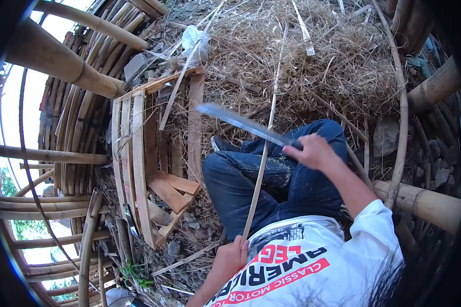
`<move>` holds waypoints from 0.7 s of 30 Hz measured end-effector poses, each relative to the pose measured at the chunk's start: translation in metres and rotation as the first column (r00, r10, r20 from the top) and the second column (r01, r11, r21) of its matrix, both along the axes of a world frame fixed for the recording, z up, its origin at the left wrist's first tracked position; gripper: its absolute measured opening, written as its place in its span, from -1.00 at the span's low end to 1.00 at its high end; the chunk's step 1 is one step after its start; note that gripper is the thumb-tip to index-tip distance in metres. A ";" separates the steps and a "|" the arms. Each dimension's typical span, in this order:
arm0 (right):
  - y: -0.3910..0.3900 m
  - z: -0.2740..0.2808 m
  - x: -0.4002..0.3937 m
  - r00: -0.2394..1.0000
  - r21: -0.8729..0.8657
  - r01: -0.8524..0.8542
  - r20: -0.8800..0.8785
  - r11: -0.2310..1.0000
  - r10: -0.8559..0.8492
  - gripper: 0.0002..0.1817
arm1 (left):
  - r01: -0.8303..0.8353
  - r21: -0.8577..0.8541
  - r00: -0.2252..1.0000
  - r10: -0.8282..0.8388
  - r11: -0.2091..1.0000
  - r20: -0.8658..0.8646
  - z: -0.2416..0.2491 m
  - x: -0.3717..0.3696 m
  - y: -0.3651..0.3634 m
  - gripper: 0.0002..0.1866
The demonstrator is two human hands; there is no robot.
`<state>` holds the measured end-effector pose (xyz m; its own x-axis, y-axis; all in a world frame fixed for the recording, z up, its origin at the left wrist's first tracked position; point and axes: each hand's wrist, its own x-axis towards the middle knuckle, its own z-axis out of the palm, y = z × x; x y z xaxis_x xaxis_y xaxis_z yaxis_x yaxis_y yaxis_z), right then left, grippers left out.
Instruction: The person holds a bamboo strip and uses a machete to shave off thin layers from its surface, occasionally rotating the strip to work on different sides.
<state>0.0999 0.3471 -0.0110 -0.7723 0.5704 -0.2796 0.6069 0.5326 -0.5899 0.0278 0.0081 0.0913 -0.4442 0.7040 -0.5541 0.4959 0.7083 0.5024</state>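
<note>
My right hand (312, 152) is closed round the handle of a long-bladed knife (238, 122). The blade points to the left and crosses over a long thin bamboo strip (264, 163) above my lap. Down by my waist, my left hand (234, 254) grips the near end of that strip. From there the strip runs up past my knees and onto the heap of shavings. Both of my legs (241, 179), in dark jeans dusted with shavings, are folded beneath the knife and strip.
A wooden crate (138, 153) with loose wood pieces lies to the left. Curly bamboo shavings (312, 66) cover the ground ahead. A thick bamboo pole (425, 204) is at the right, and bamboo poles (51, 153) form a frame at the left. A white plastic bag (195, 43) rests beyond the crate.
</note>
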 end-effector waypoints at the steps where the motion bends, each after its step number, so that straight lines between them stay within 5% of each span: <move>1: -0.010 -0.001 0.000 0.999 -0.007 -0.053 -0.010 0.999 0.053 -0.22 | 0.005 -0.006 1.000 -0.005 1.000 -0.007 -0.001 0.000 0.000 -0.80; 5: -0.011 -0.015 -0.005 0.989 -0.006 -0.140 -0.039 0.990 0.140 -0.23 | -0.021 -0.051 1.000 0.020 0.998 -0.024 0.007 -0.001 -0.003 -0.79; 9: 0.035 -0.034 -0.015 0.991 -0.123 0.134 -0.013 0.983 -0.137 -0.26 | -0.050 -0.054 0.999 0.049 0.997 -0.011 0.014 -0.003 -0.004 -0.77; 15: 0.028 -0.028 -0.016 0.985 0.008 0.170 -0.037 0.985 -0.170 -0.23 | -0.020 0.009 1.000 0.020 1.000 -0.019 0.003 0.000 -0.003 -0.76; 20: 0.002 -0.019 -0.015 0.997 -0.081 -0.018 -0.081 0.997 0.011 -0.22 | -0.039 0.019 0.999 0.039 0.999 -0.001 0.009 -0.005 -0.001 -0.74; 21: 0.008 -0.021 -0.018 0.998 0.011 -0.036 -0.057 0.999 0.036 -0.23 | -0.069 -0.025 0.997 0.070 0.997 0.025 0.014 -0.007 0.000 -0.73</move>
<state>0.0820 0.3552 -0.0324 -0.8071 0.5442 -0.2290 0.5525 0.5593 -0.6179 0.0204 0.0083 0.1054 -0.4766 0.6585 -0.5824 0.4320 0.7524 0.4972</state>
